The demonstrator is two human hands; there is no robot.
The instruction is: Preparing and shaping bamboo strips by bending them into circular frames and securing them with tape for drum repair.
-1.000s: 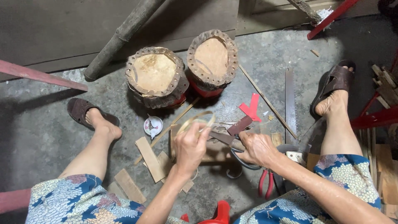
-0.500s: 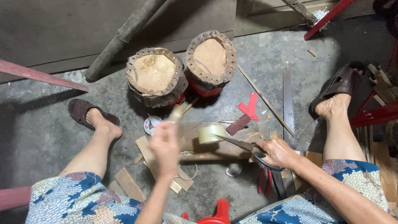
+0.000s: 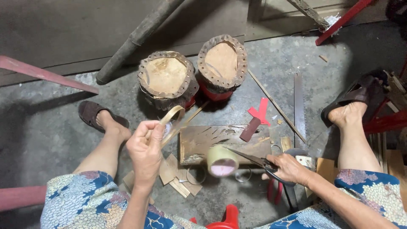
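Partly blurred tape roll (image 3: 222, 161) midair

No packages, labels, signs or screens visible; only tools, drums and scraps on the floor.

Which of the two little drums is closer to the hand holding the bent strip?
The left drum, the one with the wider top. It sits just above the left hand; the other drum stands further right.

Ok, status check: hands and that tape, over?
Left hand raised, pinching thin bent strip. Right hand grips scissors, tape roll hanging at the blades. Wooden board beneath.
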